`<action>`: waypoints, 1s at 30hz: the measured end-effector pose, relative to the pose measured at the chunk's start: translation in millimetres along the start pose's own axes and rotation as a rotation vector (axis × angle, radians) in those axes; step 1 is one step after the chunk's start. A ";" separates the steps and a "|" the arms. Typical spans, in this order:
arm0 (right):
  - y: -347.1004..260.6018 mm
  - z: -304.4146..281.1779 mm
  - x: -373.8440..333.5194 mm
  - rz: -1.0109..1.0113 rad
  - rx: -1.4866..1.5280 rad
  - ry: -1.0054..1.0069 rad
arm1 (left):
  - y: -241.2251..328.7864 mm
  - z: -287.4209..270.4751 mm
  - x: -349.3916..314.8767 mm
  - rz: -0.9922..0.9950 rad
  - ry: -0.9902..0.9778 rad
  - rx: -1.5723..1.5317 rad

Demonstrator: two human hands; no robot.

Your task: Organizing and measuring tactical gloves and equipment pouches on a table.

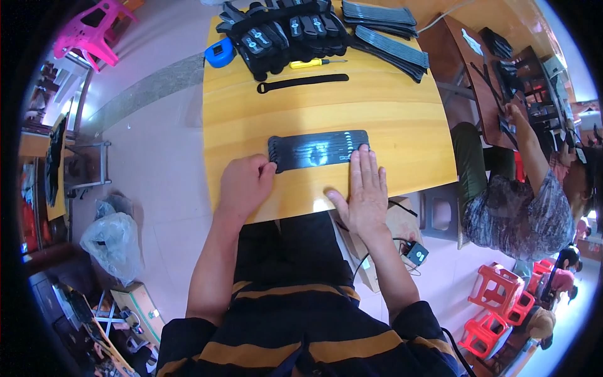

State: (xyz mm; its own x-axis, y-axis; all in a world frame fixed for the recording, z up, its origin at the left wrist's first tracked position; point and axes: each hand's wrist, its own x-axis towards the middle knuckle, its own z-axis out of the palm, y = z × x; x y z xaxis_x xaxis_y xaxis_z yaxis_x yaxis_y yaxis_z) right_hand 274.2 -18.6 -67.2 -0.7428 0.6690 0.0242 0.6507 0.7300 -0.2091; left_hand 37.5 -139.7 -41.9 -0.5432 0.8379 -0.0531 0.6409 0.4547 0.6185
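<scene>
A flat, overlapping row of black hook-and-loop straps [308,151] with a glossy sheen lies across the wooden table, loop ends at the left. My left hand [246,182] is closed, its curled fingers against the near left corner of the row; what they pinch, if anything, is hidden. Stretched out flat, my right hand [367,195] rests its fingertips on the near right end of the straps, the thumb spread to the side. Beyond the row lies a single black strap [304,83] with a loop at its left end.
At the table's far side are bundled black straps [282,31], a blue tape measure [219,53], a yellow screwdriver [308,63] and strap stacks [392,50]. A co-worker [521,207] sits at the right beside another table [465,56]. Red stools [496,292] stand behind.
</scene>
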 end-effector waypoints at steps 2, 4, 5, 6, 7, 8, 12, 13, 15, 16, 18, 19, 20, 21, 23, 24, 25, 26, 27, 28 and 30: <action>-1.8 1.7 -0.7 0.016 0.022 0.038 | -4.9 1.4 -1.9 0.009 0.020 -0.017; -0.9 1.7 -1.4 0.024 0.010 0.038 | -12.2 5.4 -2.0 0.019 0.046 -0.035; -1.5 1.6 -1.9 0.014 0.009 0.060 | -17.3 6.0 -1.8 0.039 0.044 -0.090; -0.9 1.5 -2.7 0.001 0.011 0.068 | -17.0 4.4 -2.3 0.065 0.039 -0.150; -0.9 1.1 -3.3 0.021 -0.014 0.064 | -17.0 1.7 -5.1 0.064 0.054 -0.147; -0.7 0.9 -3.7 0.043 -0.040 0.060 | -16.9 -1.0 -7.7 -0.065 -0.003 -0.340; 2.8 1.2 -11.0 0.160 -0.066 0.069 | -25.0 0.1 -22.2 -0.138 0.065 -0.760; 0.9 -0.8 -12.1 0.175 -0.026 0.096 | -27.7 1.6 -24.5 -0.131 0.076 -0.760; -8.9 -4.8 -11.3 0.090 -0.001 0.140 | -31.8 6.6 -26.4 -0.016 0.124 -0.775; -18.7 -8.9 -11.0 0.013 0.027 0.173 | -33.4 6.9 -27.3 -0.008 0.130 -0.777; -48.5 -9.0 -5.8 -0.153 0.069 0.150 | -37.5 6.8 -27.8 -0.032 0.182 -0.931; -60.8 -8.3 -1.3 -0.246 0.089 0.142 | -37.4 7.9 -27.1 -0.020 0.182 -0.933; -72.7 -7.8 3.1 -0.297 0.114 0.117 | -37.4 9.2 -27.4 -0.019 0.185 -0.967; -83.3 -2.4 9.3 -0.331 0.135 0.094 | -39.9 9.1 -28.3 -0.021 0.193 -0.997; -88.8 16.1 19.0 -0.371 0.140 0.083 | -39.1 12.0 -28.4 0.014 0.190 -0.978; -89.1 19.1 20.7 -0.371 0.138 0.089 | -38.6 12.4 -28.9 0.032 0.188 -0.960; -88.6 22.2 21.8 -0.373 0.121 0.083 | -38.6 12.6 -27.9 0.037 0.187 -0.961; -87.1 25.3 22.3 -0.374 0.105 0.077 | -38.7 13.3 -26.7 0.023 0.179 -0.950; -85.7 24.2 22.2 -0.367 0.104 0.079 | -37.4 13.5 -27.4 0.007 0.168 -0.940; -81.9 22.1 23.0 -0.366 0.092 0.071 | -36.6 13.4 -27.8 0.010 0.160 -0.940; -70.7 18.7 21.9 -0.357 0.078 0.065 | -36.2 11.9 -26.6 0.028 0.184 -0.920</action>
State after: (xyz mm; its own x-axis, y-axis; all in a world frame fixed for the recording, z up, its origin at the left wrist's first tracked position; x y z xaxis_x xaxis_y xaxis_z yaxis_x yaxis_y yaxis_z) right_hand 209.1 -58.2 -70.2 -0.9076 0.3834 0.1709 0.3364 0.9078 -0.2504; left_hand 35.2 -174.8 -72.2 -0.6615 0.7484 0.0477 0.0171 -0.0485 0.9987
